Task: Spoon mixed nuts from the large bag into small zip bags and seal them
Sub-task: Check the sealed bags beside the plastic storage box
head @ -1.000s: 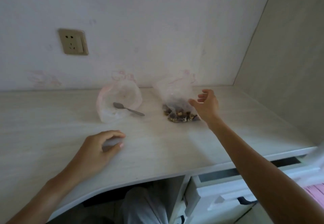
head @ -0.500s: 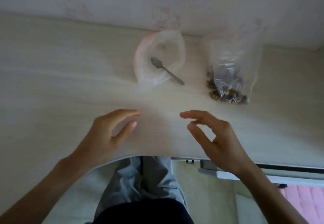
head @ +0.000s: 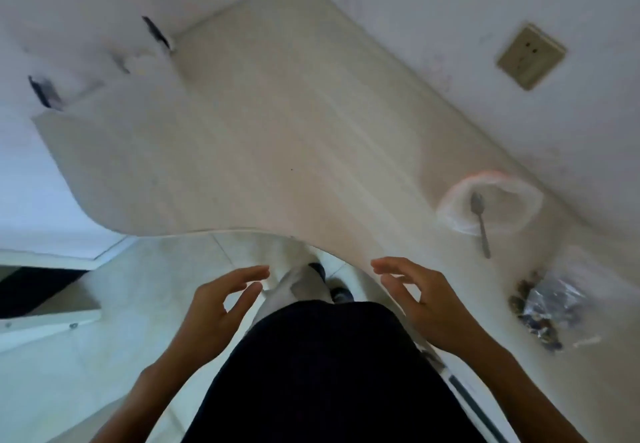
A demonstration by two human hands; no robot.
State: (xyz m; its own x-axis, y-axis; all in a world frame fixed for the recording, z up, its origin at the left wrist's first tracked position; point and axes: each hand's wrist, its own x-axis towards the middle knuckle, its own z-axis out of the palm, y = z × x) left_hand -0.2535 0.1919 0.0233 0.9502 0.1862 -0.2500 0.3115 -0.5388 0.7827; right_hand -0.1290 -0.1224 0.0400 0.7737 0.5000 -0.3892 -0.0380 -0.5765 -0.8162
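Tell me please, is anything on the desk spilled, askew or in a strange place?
Nothing looks spilled. The small metal spoon lies with its bowl inside the open clear plastic bag with the pink rim and its handle out on the pale wooden desk. The nuts stay inside the clear bag of mixed nuts. Both hands hold nothing.

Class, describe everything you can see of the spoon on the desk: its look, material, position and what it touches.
The spoon is small, slim and grey, apparently metal. It lies flat, its oval bowl inside the mouth of the open clear plastic bag with a pinkish rim, its thin handle reaching out over the bag's edge onto the pale desk. It looks empty. Neither hand touches it; the right hand hovers well short of it, and the bag of nuts lies apart.
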